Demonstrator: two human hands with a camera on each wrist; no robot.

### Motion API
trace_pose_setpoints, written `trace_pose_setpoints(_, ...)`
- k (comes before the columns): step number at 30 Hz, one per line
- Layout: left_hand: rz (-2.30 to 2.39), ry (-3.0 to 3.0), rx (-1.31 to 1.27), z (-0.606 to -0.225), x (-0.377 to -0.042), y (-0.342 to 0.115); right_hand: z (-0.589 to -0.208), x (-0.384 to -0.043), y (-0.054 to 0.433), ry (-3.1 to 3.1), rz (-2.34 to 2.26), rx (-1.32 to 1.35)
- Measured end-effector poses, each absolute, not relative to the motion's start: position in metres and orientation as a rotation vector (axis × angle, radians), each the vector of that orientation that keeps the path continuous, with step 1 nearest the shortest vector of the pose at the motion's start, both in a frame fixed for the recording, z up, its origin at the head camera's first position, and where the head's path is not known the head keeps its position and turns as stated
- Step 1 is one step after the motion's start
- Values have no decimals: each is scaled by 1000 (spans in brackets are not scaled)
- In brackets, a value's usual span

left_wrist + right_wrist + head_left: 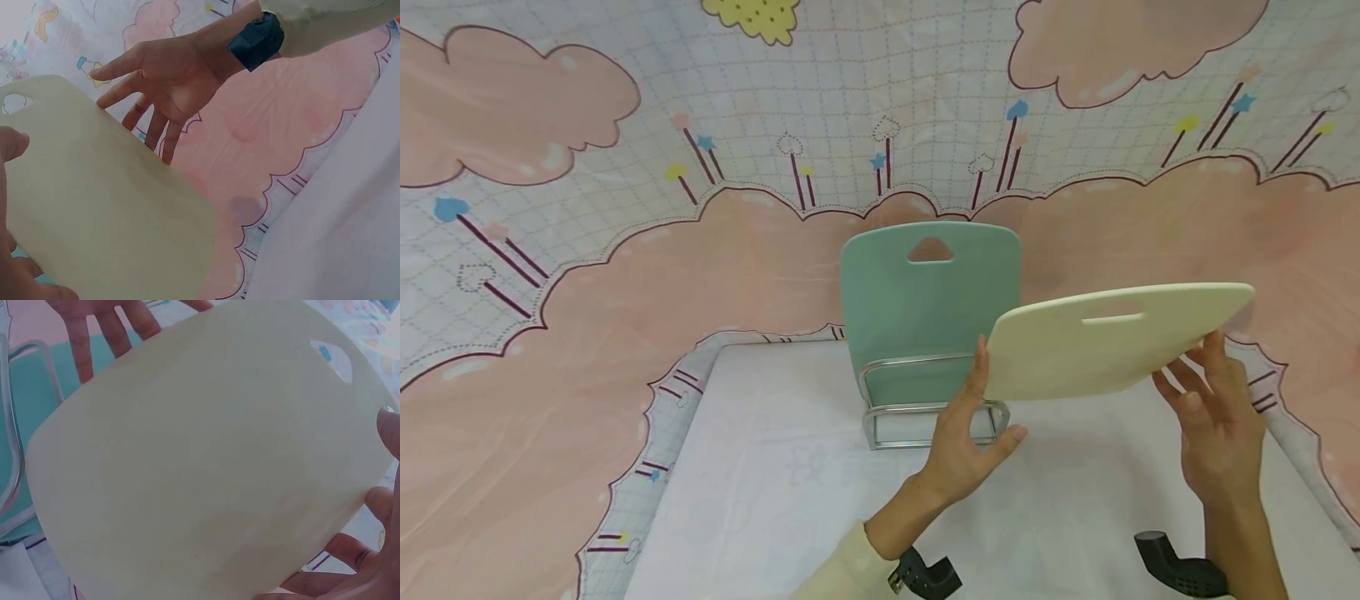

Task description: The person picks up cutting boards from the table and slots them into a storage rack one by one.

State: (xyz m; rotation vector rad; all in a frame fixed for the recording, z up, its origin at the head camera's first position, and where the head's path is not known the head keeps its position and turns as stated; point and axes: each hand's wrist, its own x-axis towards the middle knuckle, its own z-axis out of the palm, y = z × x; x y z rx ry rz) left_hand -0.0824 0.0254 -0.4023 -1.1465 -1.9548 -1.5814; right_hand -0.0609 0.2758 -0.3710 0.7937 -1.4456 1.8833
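Observation:
A pale yellow cutting board (1112, 354) is held up between my two hands, tilted above the white table. My left hand (958, 454) has its fingers straight along the board's left edge, thumb spread away below. At the lower right edge, my right hand (1221, 425) supports the board with extended fingertips, as the left wrist view also shows. Just behind my left hand, a green cutting board (925, 292) stands upright in a silver wire rack (898, 408). Part of the rack is hidden behind that hand.
The white tabletop (760, 467) extends under the rack and both arms. Beyond it hangs a patterned cloth (760, 258) with pink clouds. Black wrist devices sit on both wrists.

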Motion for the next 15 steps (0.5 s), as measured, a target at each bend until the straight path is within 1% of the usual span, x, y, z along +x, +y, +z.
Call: trace_pose_setpoints(15, -1646, -1966, -1035, -411, -95, 7, -390, -68, 260, -1693, 1806, 603)
